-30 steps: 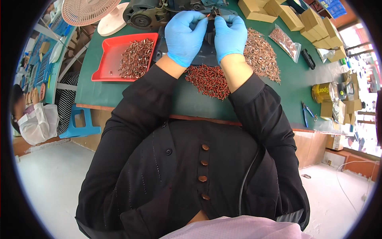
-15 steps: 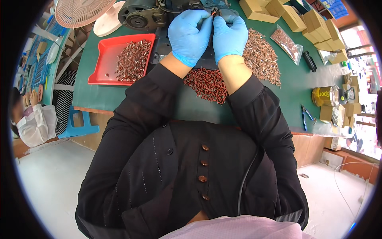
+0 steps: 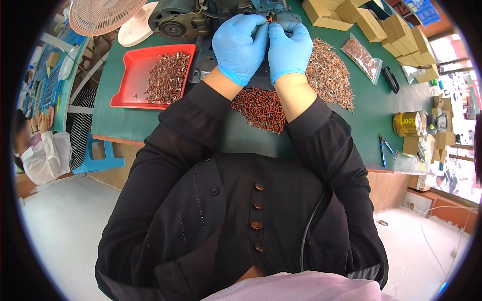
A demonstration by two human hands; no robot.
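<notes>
Both gloved hands up at grey machine [image 3: 273, 7] on green counter [image 3: 371, 108]: left hand [image 3: 240, 46] and right hand [image 3: 289, 47] pinch one small red-tipped copper piece [image 3: 270, 19] between fingertips. Judgement: steady grip, feed straight, fingertips clear of mechanism. Red-tipped pile [image 3: 261, 108] near wrists for refills.

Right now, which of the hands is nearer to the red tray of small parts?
Left. The left hand is just right of the red tray, with a dark machine base between them. The right hand lies farther right, beyond the left hand.
</notes>
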